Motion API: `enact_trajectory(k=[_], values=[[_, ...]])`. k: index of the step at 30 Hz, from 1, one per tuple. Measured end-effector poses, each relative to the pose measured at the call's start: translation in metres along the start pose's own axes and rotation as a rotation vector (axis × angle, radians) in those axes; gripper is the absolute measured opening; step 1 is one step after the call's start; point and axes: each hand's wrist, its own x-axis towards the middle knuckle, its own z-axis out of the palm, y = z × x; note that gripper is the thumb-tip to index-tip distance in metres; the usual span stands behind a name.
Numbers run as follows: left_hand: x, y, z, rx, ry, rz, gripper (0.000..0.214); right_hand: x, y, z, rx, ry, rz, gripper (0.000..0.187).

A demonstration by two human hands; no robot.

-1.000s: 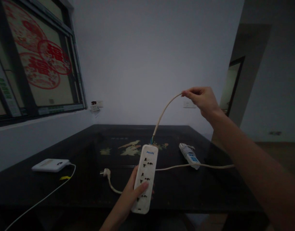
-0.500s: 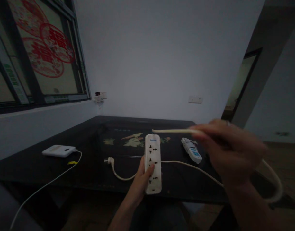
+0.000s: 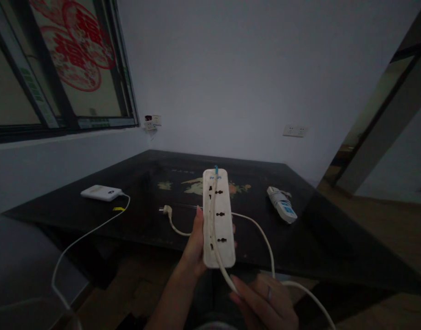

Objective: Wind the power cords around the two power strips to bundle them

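My left hand point(image 3: 194, 247) is closed around a white power strip point(image 3: 225, 227), held upright above the table's front edge with its sockets toward me. Between thumb and fingers, my right hand point(image 3: 265, 300) pinches the strip's white cord point(image 3: 227, 277) below its lower end. From the top of the strip, the cord runs down across its face, over part of the left-hand sockets. The white plug point(image 3: 167, 210) lies on the table to the left, its cord passing behind my left hand. Another stretch of cord loops on the right.
On the dark table point(image 3: 141, 183) lie a white power bank point(image 3: 101, 193) with a cable at left and a second power strip point(image 3: 282, 205) with its cord wrapped round it at right. Wall sockets point(image 3: 295, 131) are on the wall behind. A window point(image 3: 66, 59) is at upper left.
My right hand has come down and left from the right side, bringing the cord across the front of the strip. The strip is now nearer and my left thumb lies along its edge.
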Motion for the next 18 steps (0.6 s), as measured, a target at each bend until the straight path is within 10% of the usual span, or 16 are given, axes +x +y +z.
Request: enact_trajectory(k=[18], values=[[0.004,-0.011,-0.013,0.237,0.169,0.105,0.065,-0.030,-0.006,0.012,0.161,-0.162,0.302,0.021]])
